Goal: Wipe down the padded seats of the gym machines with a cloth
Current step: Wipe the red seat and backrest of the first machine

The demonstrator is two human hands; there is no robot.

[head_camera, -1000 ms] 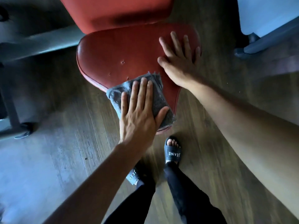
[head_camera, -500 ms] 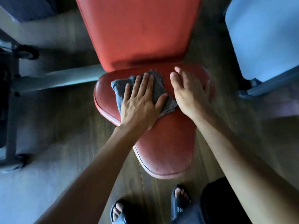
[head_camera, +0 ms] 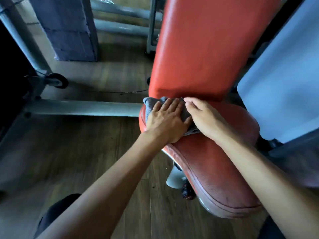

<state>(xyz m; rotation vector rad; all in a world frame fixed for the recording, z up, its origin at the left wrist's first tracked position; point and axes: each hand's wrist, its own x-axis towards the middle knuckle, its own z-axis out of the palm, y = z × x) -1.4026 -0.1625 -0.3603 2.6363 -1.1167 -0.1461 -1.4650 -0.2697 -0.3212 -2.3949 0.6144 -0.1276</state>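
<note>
A red padded seat (head_camera: pixel 215 169) with a tall red backrest (head_camera: pixel 207 49) fills the right of centre. A grey cloth (head_camera: pixel 150 104) lies bunched at the back of the seat, right where it meets the backrest. My left hand (head_camera: pixel 167 119) presses flat on the cloth with straight fingers. My right hand (head_camera: pixel 203 118) rests beside it on the seat, over the cloth's right edge, its fingers bent down toward the crease. Most of the cloth is hidden under both hands.
A grey steel frame bar (head_camera: pixel 77 107) runs left from the seat, with a small wheel (head_camera: pixel 58 81) behind it. A light blue pad (head_camera: pixel 276 83) stands close on the right. A grey seat post (head_camera: pixel 174 178) stands below on the wooden floor. My knee (head_camera: pixel 57 209) is at lower left.
My left hand slid the cloth from the seat's front edge back to the crease under the backrest. My right hand followed and its fingers bent. The view tilted up.
</note>
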